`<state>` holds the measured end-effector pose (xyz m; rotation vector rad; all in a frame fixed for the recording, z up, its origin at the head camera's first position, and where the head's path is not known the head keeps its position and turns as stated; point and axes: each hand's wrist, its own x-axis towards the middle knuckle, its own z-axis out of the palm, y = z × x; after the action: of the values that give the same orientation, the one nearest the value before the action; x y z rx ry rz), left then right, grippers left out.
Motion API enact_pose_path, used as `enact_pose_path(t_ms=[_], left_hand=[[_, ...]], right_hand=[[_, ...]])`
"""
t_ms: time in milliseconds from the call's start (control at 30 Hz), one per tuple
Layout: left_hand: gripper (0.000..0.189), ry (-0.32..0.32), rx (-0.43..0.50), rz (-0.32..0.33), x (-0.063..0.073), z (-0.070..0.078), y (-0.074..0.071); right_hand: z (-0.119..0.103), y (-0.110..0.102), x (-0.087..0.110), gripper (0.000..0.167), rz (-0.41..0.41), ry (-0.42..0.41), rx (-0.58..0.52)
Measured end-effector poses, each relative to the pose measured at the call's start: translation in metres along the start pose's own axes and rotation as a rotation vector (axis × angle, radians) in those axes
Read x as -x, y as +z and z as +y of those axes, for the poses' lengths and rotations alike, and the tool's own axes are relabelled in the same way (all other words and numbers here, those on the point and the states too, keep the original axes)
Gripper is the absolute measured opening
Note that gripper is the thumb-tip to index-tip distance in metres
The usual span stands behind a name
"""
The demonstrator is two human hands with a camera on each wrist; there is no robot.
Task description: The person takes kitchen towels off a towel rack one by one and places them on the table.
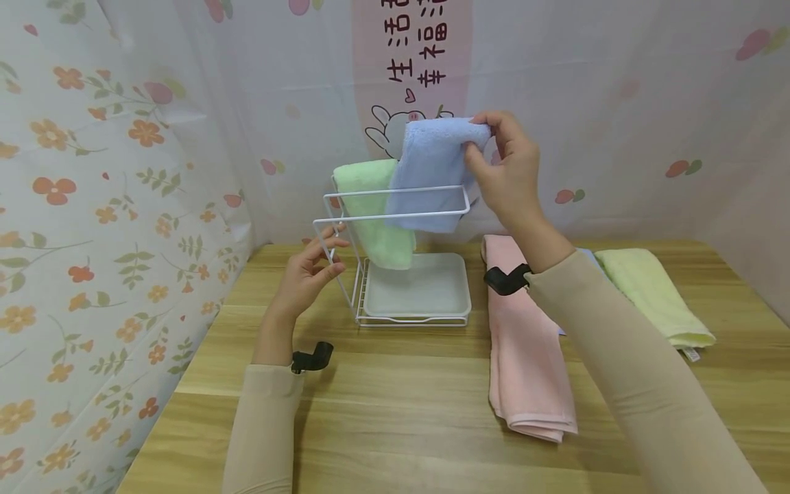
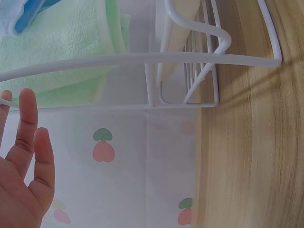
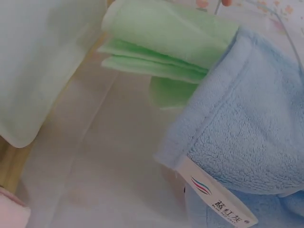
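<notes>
One white wire rack (image 1: 395, 217) has a green towel (image 1: 370, 178) draped on it, with a blue towel (image 1: 435, 161) just beside, pinched in the right hand (image 1: 512, 175). Left hand (image 1: 306, 274) is at the rack's side, cropped in its wrist cam, so can't tell if it's gripping. Only the right-wrist cam shows the label (image 3: 216, 194).

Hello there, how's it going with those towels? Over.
Right hand pinching blue towel at white wire rack. Left hand at rack's left side. Possible crowding: green towel, hanging alongside.
</notes>
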<state>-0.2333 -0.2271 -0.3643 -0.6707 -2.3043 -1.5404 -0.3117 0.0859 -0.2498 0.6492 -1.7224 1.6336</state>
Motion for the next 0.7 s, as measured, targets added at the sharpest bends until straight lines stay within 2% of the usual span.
enact_pose_path(t_ms=[200,367,467,600,700], left_hand=[[0.034,-0.018,0.036,-0.009,0.001,-0.001,0.001],[0.033,0.005,0.022,-0.002,0.000,-0.002,0.001],[0.032,0.024,0.007,0.004,0.000,-0.001,0.001],[0.032,0.020,0.006,0.002,0.000,0.000,0.001],[0.033,-0.001,0.016,-0.002,0.001,0.000,0.001]], right_hand=[[-0.007,0.000,-0.001,0.019,0.055,-0.002,-0.084],[-0.016,-0.005,-0.003,0.017,0.090,-0.074,-0.070],[-0.020,-0.007,-0.006,0.018,0.107,-0.117,-0.098],[-0.026,-0.009,-0.008,0.025,0.147,-0.140,-0.167],[-0.030,-0.010,-0.005,0.029,0.186,-0.129,-0.216]])
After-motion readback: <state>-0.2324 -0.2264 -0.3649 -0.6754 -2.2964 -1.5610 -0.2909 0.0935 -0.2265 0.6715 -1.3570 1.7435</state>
